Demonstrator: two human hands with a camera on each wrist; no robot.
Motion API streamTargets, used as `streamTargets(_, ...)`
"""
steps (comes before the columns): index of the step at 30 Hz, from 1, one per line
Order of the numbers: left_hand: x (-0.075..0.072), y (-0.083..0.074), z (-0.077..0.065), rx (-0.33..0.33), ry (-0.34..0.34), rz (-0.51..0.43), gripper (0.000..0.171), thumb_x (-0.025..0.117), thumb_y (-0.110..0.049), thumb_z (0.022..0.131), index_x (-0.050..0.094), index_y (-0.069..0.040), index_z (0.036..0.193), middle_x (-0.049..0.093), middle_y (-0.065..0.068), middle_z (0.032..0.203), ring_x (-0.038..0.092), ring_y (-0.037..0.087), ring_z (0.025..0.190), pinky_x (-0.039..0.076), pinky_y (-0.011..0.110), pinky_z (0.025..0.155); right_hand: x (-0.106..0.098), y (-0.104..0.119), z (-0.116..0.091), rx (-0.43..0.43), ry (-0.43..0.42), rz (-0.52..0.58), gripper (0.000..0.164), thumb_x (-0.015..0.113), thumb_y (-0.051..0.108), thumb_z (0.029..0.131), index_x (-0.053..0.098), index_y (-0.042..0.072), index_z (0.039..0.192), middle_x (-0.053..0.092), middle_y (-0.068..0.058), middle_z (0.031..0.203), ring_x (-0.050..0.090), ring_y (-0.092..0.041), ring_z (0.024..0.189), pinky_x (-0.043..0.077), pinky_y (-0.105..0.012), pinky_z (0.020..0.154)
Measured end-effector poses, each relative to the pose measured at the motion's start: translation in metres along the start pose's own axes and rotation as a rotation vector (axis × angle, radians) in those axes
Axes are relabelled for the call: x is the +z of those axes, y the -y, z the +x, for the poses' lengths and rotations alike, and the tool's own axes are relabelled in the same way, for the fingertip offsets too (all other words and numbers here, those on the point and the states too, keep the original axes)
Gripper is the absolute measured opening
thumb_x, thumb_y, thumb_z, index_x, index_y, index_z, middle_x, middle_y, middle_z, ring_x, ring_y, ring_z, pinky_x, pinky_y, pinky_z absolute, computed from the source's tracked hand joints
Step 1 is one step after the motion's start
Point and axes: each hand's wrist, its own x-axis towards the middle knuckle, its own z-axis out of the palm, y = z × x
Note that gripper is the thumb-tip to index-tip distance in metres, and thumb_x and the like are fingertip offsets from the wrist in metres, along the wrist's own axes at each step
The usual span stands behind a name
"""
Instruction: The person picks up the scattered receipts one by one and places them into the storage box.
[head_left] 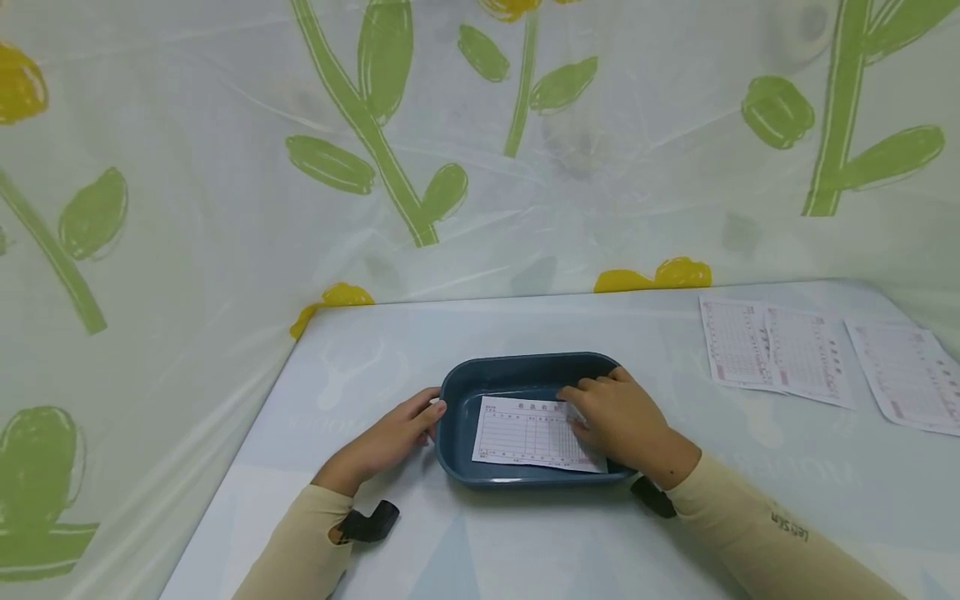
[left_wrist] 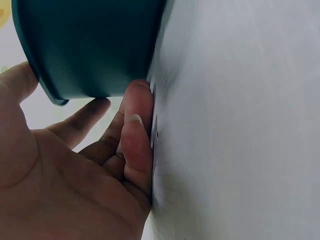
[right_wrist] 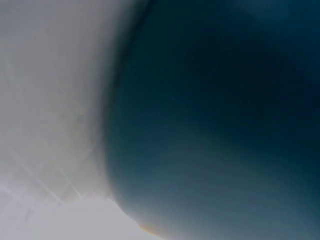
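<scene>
A dark blue-green plastic tray (head_left: pixel 525 482) sits on the table, with a white printed form (head_left: pixel 517 433) lying inside it. My left hand (head_left: pixel 397 437) holds the tray's left end; in the left wrist view its thumb meets the rim and its fingers (left_wrist: pixel 90 117) touch the outer wall, low by the tabletop. Reaching in over the right end, my right hand (head_left: pixel 626 421) has its thumb and fingers at the form's right side and pinches the paper there. That part of the form is partly covered by the hand. The right wrist view is blurred and mostly filled by the tray (right_wrist: pixel 200 150).
Two overlapping printed sheets (head_left: pixel 810 350) lie at the back right of the table (head_left: pixel 540 550). Further right is more printed paper (head_left: pixel 903 375). A pale curtain (head_left: pixel 225 208) with green plants and yellow flowers hangs along the table's back and left edges.
</scene>
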Motion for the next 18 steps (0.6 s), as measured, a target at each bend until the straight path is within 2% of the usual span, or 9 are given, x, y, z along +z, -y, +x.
streamTargets(4,-0.0012,-0.0012,-0.0004,0.014,0.007,0.005,0.046,0.039,-0.043,0.107,0.045,-0.017,0.145,0.057,0.004,0.090,0.053,0.020,0.088,0.044,0.034,0.081,-0.0008,0.0001,0.0002,-0.002,0.000,0.002,0.037,0.084,0.031,0.078,0.074,0.018,0.112,0.076,-0.003,0.097,0.071,-0.021,0.087,0.051,-0.043,0.085)
streamTargets(18,0.0012,-0.0004,-0.0012,-0.007,-0.007,0.019,0.048,0.038,-0.047,0.106,0.045,-0.019,0.144,0.056,0.003,0.090,0.053,0.019,0.089,0.043,0.034,0.080,0.0025,-0.0016,-0.0008,-0.008,-0.007,0.015,0.036,0.083,0.032,0.079,0.074,0.018,0.111,0.076,-0.003,0.097,0.071,-0.022,0.088,0.050,-0.044,0.086)
